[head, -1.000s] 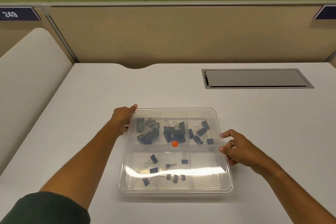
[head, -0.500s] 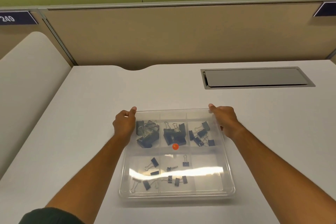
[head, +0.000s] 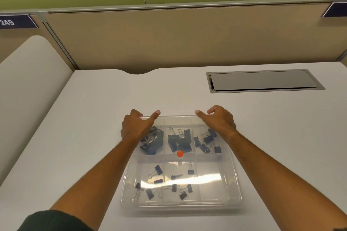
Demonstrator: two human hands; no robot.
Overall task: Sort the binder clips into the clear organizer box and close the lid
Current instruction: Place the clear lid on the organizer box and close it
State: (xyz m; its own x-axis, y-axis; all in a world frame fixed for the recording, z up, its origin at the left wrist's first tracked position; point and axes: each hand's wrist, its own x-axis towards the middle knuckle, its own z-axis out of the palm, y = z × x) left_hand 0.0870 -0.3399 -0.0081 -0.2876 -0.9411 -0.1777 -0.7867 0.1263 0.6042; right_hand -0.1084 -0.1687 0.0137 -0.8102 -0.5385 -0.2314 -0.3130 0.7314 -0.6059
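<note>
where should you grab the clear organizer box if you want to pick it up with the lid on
By the long left and right side rims of the clear organizer box, one hand from each side, kept level. It is wide, flat and holds loose binder clips; both hands now sit at its far edge.

The clear organizer box [head: 180, 202] sits on the white desk [head: 93, 118] with its lid on. The left hand [head: 136, 126] and right hand [head: 218, 120] grip its far corners, thumbs lying on top. Black binder clips [head: 179, 141] fill five of six compartments.
</note>
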